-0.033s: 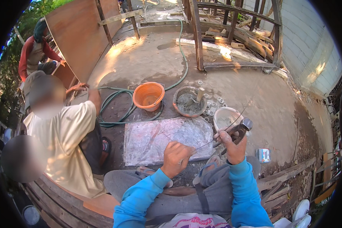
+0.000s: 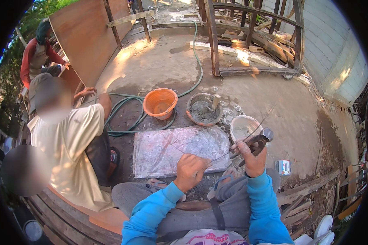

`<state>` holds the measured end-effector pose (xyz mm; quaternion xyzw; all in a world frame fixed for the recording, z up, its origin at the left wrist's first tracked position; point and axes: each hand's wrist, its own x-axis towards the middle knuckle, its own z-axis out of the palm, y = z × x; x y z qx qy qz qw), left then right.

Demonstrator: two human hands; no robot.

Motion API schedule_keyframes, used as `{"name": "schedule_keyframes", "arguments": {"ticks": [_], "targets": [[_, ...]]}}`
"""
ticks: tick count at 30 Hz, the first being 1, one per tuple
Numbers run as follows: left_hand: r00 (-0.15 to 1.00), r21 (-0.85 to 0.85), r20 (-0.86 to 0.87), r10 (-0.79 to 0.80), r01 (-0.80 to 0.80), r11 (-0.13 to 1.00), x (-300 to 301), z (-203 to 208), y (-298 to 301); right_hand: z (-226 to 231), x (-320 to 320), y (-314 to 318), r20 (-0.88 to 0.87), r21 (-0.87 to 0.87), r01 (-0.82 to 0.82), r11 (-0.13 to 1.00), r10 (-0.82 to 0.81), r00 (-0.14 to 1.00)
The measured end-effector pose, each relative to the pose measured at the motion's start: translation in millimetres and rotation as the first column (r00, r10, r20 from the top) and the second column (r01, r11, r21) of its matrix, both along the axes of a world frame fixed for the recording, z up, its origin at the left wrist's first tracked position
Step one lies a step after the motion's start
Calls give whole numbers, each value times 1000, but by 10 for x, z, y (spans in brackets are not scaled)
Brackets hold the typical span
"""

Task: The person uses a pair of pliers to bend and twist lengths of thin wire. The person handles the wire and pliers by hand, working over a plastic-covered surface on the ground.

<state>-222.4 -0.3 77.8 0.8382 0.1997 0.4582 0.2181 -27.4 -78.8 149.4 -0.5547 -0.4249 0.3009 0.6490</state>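
My left hand (image 2: 190, 171) is closed in a pinch on a thin dark wire (image 2: 220, 157), above the front edge of a flat, stained pale board (image 2: 176, 147). The wire stretches across to my right hand (image 2: 254, 162). That hand is wrapped round a pair of dark pincers (image 2: 264, 137), their rounded metal head pointing up and away. Thin wire ends stick out beyond both hands. Part of the pincers' handles is hidden by my fingers. Just past my right hand stands a pale bowl (image 2: 242, 127) with greyish contents.
Beyond the board are an orange bucket (image 2: 160, 103), a tub of wet grey mortar (image 2: 202, 111), several small pale rings (image 2: 231, 112) and a coiled green hose (image 2: 126, 114). A co-worker (image 2: 69, 151) sits at my left; another person (image 2: 39, 57) stands behind a brown panel (image 2: 86, 36).
The co-worker at my left has shifted slightly to the right. My hands, the wire and the pincers stay almost in place.
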Motion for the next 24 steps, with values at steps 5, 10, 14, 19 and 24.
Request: {"name": "schedule_keyframes", "arguments": {"ticks": [5, 10, 14, 19, 24], "targets": [[992, -465, 121, 22, 37, 884, 73, -185, -221, 44, 43, -73, 33, 3, 26, 1000, -26, 999], [973, -821, 202, -108, 229, 523, 169, -483, -434, 62, 135, -81, 87, -41, -87, 995, 90, 992], [937, -798, 174, -303, 315, 513, 147, -549, -382, -129, 125, 9, 149, -151, -140, 979, 163, 975], [959, -613, 278, -53, 220, 759, 48, -233, 32, -290, -27, 55, 353, -268, -210, 940, 298, 887], [696, -673, 705, 139, 593, 442, -135, 504, 521, -478, -221, -30, 416, -420, -328, 846, 501, 759]]}}
